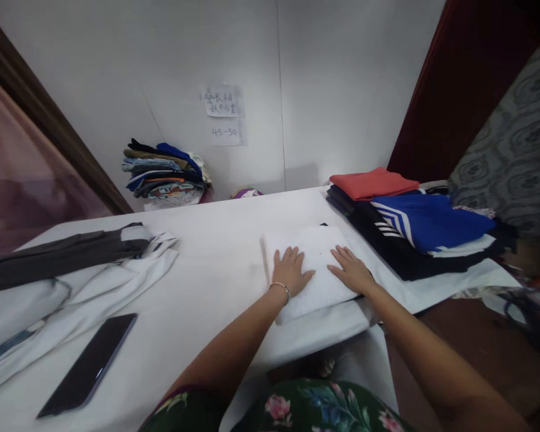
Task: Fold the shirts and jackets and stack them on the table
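**White folded cloth [318, 287] lies right under both palms**

From where I stand, the white table [211, 288] takes up most of the view, with the cloth resting near its front edge, in front of the person. A loose heap of clothes [396, 240] sits just beyond it on the right; grey and white garments [67, 258] lie well apart on the left, a dark phone [90, 366] in front of them.

What counts is that the cloth is straight below the fingers, with nothing to reach across. It looks close to square, so I can't call its long axis with confidence. The left hand [292, 270] lies wholly on its left half, fingers pointing away from the body, thumb stretching towards the middle; the right hand [351, 270] comes in over the right edge, fingers angled inward. The left thumb seems nearer the centre. Both hands are open and flat, fingers slightly spread, gripping nothing. A thin bracelet [282, 288] circles the left wrist.
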The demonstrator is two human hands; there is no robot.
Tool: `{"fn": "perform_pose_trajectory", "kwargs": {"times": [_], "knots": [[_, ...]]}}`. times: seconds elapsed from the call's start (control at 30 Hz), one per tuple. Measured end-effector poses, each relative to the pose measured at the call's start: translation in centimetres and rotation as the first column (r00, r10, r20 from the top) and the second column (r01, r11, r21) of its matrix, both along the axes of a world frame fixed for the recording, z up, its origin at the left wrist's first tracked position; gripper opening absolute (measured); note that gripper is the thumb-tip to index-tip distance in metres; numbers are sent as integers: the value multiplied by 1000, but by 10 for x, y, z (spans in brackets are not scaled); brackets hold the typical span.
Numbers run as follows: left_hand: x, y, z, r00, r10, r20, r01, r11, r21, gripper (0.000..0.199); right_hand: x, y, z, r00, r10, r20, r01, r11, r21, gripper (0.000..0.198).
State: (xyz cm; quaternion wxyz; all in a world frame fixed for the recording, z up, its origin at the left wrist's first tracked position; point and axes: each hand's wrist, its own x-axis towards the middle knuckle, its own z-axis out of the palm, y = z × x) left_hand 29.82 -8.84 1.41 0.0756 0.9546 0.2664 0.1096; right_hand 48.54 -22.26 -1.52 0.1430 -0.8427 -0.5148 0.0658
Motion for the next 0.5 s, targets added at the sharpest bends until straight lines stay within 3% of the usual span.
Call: {"fn": "perform_pose_trajectory", "kwargs": {"times": [0.07, 0.13, 0.17, 0.23, 0.3, 0.33, 0.43, 0.5], "knots": [[-7, 7, 3, 988, 71, 136, -62, 996, -70, 55, 5, 1, 3, 996, 9, -87, -6, 999, 34, 64], [-18, 17, 5, 924, 261, 278, -201, 953, -225, 52, 12, -2, 6, 982, -19, -189, 42, 993, 115, 64], [-23, 24, 5, 870, 386, 307, -271, 894, -357, 53, 17, -6, 8, 971, -62, -233, 99, 983, 153, 64], [-33, 35, 3, 773, 587, 242, -334, 701, -630, 56, 27, -15, 9, 927, -177, -330, 246, 952, 180, 67], [-39, 44, 1, 743, 656, 133, -322, 525, -788, 58, 34, -24, 9, 861, -262, -436, 352, 926, 139, 71], [-40, 47, 0, 745, 659, 104, -309, 479, -821, 57, 37, -27, 8, 829, -284, -483, 380, 918, 112, 72], [-36, 49, 0, 766, 635, 100, -261, 450, -854, 54, 37, -28, 8, 778, -296, -554, 417, 903, 104, 74], [-30, 48, 3, 768, 628, 127, -211, 435, -875, 51, 33, -24, 11, 753, -232, -616, 395, 908, 141, 70]]}}
